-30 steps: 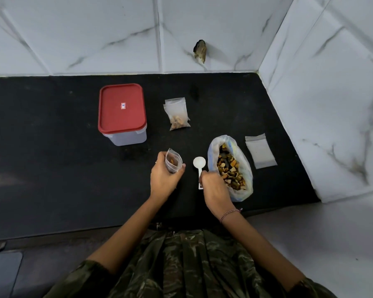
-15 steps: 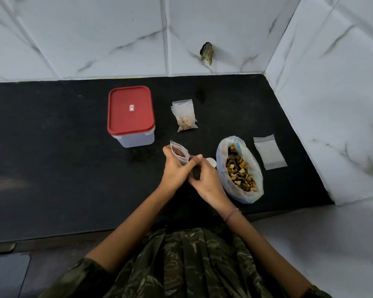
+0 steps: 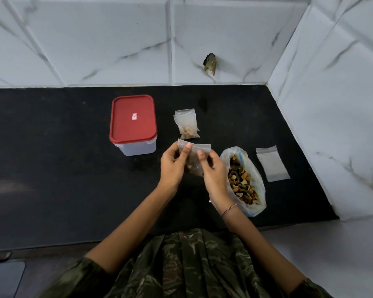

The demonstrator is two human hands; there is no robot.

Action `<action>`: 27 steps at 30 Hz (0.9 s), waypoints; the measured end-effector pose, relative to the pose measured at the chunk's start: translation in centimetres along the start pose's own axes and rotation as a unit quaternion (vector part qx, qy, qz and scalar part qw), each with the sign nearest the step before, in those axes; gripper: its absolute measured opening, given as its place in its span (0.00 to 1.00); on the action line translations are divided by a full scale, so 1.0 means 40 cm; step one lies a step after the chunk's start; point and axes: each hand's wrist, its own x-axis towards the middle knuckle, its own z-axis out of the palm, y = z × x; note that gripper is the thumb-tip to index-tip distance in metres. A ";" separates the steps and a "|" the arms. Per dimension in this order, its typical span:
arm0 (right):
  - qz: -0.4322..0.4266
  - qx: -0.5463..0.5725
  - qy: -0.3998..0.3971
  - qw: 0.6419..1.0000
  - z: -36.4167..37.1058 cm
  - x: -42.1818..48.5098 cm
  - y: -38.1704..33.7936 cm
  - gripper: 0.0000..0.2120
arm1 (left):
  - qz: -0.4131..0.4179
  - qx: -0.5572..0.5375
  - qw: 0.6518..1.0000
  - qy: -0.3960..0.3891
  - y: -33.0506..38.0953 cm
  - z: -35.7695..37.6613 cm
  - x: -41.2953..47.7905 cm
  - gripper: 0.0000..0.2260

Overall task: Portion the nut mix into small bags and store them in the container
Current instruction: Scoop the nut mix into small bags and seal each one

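From the head view: a black countertop (image 3: 52, 160) runs under white marble-veined wall tiles (image 3: 108, 39) that turn a corner at the right; a dark, ragged patch (image 3: 210, 64) sits on the back tiles, and what it is cannot be told. Nothing lies between the hands and the other things on the counter.

A clear plastic container (image 3: 136, 147) stands at the left with its red lid (image 3: 132, 119) on, so its inside is hidden. Just right of it lies a small zip bag (image 3: 186, 123), flat, with a few nut pieces in its lower end. At the right an open plastic bag of nut mix (image 3: 242, 183) lies on the counter, brown and orange pieces showing through its mouth; beyond it, apart, lies a flat stack of empty small bags (image 3: 271, 163).

The left hand (image 3: 172, 166) and right hand (image 3: 213, 175) both grasp a held small bag (image 3: 195, 157) above the counter, between the container and the nut mix bag; each thumb presses just below its top strip, fingers curled behind. A few nut pieces show in its lower part, partly covered by the hands. A thin bracelet (image 3: 228, 209) circles the right wrist, which hides the near edge of the nut mix bag; a small white bit beside that wrist is too covered to name. Camouflage clothing (image 3: 192, 267) fills the bottom, cut off by the edge.
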 end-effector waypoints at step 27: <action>0.060 0.167 0.018 0.984 0.033 0.114 -0.074 0.11 | 0.092 -0.011 0.991 0.096 0.024 0.014 0.082 0.01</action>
